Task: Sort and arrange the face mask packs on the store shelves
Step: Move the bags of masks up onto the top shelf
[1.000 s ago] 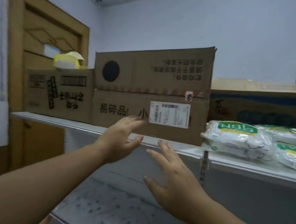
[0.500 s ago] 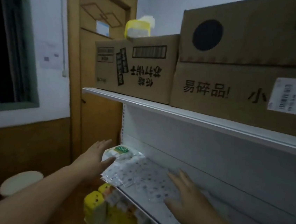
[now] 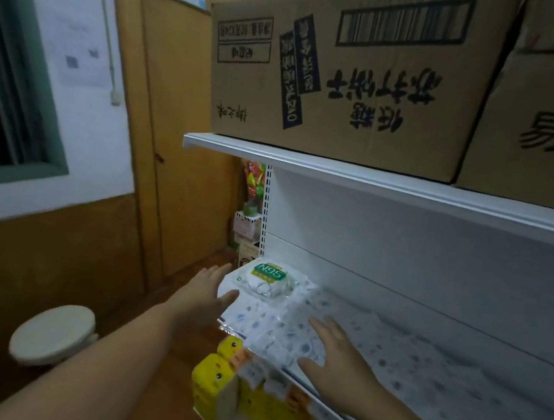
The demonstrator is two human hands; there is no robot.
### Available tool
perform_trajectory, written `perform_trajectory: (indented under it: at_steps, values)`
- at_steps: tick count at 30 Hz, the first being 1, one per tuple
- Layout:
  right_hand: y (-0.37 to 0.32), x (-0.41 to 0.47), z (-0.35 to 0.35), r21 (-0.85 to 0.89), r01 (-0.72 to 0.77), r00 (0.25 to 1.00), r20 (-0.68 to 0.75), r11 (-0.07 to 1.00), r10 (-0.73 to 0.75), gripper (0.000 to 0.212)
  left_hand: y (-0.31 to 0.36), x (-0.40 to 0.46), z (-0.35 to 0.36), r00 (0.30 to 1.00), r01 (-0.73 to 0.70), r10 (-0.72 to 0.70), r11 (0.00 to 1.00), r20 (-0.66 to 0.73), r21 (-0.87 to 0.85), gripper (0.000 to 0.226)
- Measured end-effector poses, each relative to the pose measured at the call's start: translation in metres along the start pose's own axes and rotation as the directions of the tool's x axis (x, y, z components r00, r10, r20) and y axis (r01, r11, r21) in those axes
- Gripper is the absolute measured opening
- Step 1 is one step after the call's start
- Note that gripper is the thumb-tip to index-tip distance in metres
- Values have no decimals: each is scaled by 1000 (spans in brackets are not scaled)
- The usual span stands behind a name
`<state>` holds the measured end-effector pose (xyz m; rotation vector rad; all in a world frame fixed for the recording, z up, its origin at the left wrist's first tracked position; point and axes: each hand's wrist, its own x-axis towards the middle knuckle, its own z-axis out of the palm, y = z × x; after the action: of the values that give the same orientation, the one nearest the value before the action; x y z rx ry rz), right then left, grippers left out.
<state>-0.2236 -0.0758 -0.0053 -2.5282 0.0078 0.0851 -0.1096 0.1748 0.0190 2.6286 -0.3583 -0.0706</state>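
The middle shelf (image 3: 439, 380) lies bare to the right of the mask packs (image 3: 269, 298), with open height up to the top shelf (image 3: 374, 182). Cardboard boxes (image 3: 351, 74) fill that top shelf to its front edge. Yellow packs (image 3: 249, 398) crowd the shelf below. On the left, the door (image 3: 174, 130) and a round stool (image 3: 52, 333) stand near the shelf end.

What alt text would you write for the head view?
Two open hands, left hand and right hand, reach for patterned mask packs on a white shelf, an N95 pack on top. Cardboard boxes stand on the shelf above.
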Motion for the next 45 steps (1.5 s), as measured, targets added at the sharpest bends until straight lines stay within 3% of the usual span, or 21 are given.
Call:
perform_trajectory:
  at_steps: [6,12,16,19,26,33,38,40,43,45]
  values:
    - [-3,79,31,90,-14,1000,8,996,14,71,-28,78,25,997,25,-32,994,70,105,67]
    - [-9,185,45,132,-87,995,-43,987,93,72,-57,146,30,987,-51,44,998,154,47,69]
    - [-14,230,61,93,-169,984,-36,981,173,71,-73,184,27,996,-2,-16,980,92,199,71]
    - [-9,249,68,39,-257,962,-86,966,259,72,-75,209,42,989,-55,26,978,143,203,73]
    - [-9,280,93,-116,-378,911,-222,918,347,77,-67,264,78,971,-112,148,976,188,-189,58]
    - [-16,294,109,-188,-475,863,-288,860,414,76,-79,300,98,941,109,26,920,337,-377,78]
    - [-32,294,110,-90,-477,826,-387,874,410,78,-85,309,89,924,191,86,740,372,-645,76]
    - [-40,289,111,45,-441,792,-450,897,412,78,-90,310,79,914,173,175,647,366,-742,75]
    - [-54,276,108,247,-367,731,-520,897,442,81,-89,309,61,862,178,323,529,391,-829,76]
    - [-59,262,100,306,-346,679,-571,887,462,84,-82,305,52,811,192,401,505,426,-841,78]
